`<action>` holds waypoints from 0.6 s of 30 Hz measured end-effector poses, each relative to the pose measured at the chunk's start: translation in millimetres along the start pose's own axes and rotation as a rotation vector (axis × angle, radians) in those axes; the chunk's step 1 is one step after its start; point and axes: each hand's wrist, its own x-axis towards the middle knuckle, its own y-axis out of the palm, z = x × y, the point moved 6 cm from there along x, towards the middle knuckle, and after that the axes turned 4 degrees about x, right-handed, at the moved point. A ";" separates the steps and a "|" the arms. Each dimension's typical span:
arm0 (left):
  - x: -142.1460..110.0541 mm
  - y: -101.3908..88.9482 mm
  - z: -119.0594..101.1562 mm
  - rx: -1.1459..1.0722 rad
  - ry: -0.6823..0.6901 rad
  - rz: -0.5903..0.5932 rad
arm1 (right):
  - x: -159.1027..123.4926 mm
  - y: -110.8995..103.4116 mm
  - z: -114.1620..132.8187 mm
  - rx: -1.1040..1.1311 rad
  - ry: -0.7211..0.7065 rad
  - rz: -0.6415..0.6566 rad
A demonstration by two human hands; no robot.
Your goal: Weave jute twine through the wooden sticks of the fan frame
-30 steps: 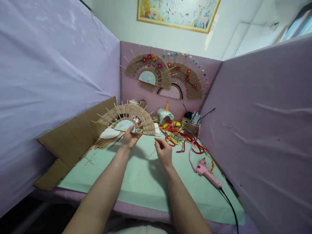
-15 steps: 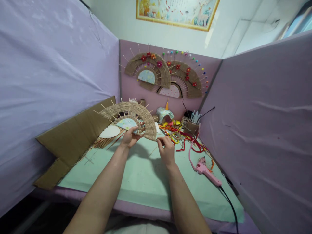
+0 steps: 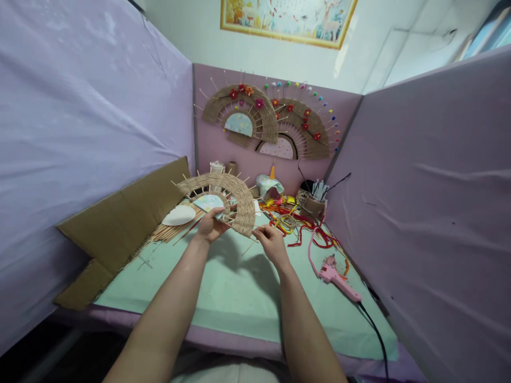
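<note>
Above the table, my left hand (image 3: 212,225) grips a half-round woven fan (image 3: 242,205) by its lower middle, thumb on the pale patterned cloth centre (image 3: 209,202). The fan is tan cord woven over thin sticks, whose tips poke out past its curved edge. It is tilted, with its right end lower. My right hand (image 3: 271,240) is closed in a pinch at that lower right end, beside a protruding stick tip. What lies between those fingertips is too small to make out. A thin loose stick (image 3: 249,247) shows below the fan.
A pink glue gun (image 3: 339,282) with a black cord lies at the right. Red and yellow fuzzy stems (image 3: 307,229) are heaped behind it, near a pot of white sticks (image 3: 313,205). Cardboard (image 3: 123,213), a white oval (image 3: 179,215) and thin sticks are at the left. Decorated fans (image 3: 239,101) hang behind.
The fan has swung slightly, its left end moving right and down and its right end dipping. My right hand has shifted a little left and stays pinched at the fan's edge.
</note>
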 end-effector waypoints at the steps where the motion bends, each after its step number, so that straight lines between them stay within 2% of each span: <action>1: -0.2 0.2 0.4 -0.002 -0.006 -0.004 | -0.8 -1.3 3.6 -0.034 -0.039 -0.023; 6: -1.4 0.7 0.1 -0.001 -0.008 -0.027 | -3.8 -9.4 17.8 -0.149 -0.220 -0.137; 11: -0.7 -0.8 1.6 0.012 -0.023 0.012 | -5.2 -12.1 24.3 -0.201 -0.359 -0.156; 14: -0.5 -1.6 2.5 0.003 -0.034 0.027 | -6.5 -14.1 26.3 -0.214 -0.408 -0.181; 18: -0.8 -1.6 1.4 -0.002 -0.030 0.014 | -7.0 -15.0 27.0 -0.226 -0.399 -0.197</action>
